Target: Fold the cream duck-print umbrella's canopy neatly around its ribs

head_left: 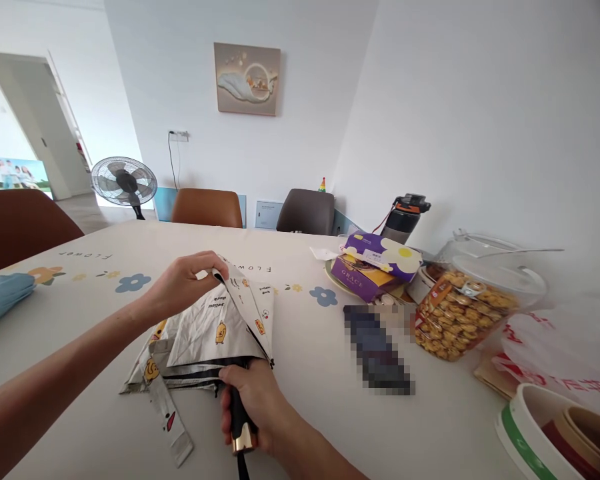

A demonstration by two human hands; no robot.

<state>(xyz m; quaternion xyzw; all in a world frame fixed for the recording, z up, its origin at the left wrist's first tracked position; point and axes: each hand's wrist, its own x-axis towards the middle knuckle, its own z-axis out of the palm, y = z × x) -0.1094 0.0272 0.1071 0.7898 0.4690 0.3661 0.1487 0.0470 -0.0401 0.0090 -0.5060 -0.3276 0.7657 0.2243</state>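
A folding umbrella [207, 330] with white duck-print fabric lies over the table in front of me, its canopy in loose folds. My right hand [257, 400] is wrapped round its black handle [240, 423], which ends in a gold band and a black cord. At the upper edge, my left hand [195, 275] pinches a fold of the canopy between thumb and fingers and holds it raised. The closing strap [169, 417] hangs loose toward me on the left. Folds of fabric hide the umbrella's shaft and ribs.
To the right are a blurred dark flat object [377, 350], a purple tissue pack [383, 257], a black bottle [404, 219], a snack jar [465, 307], a plastic bag [565, 343] and a white-green tub [517, 427]. A blue folded item [5, 300] lies far left.
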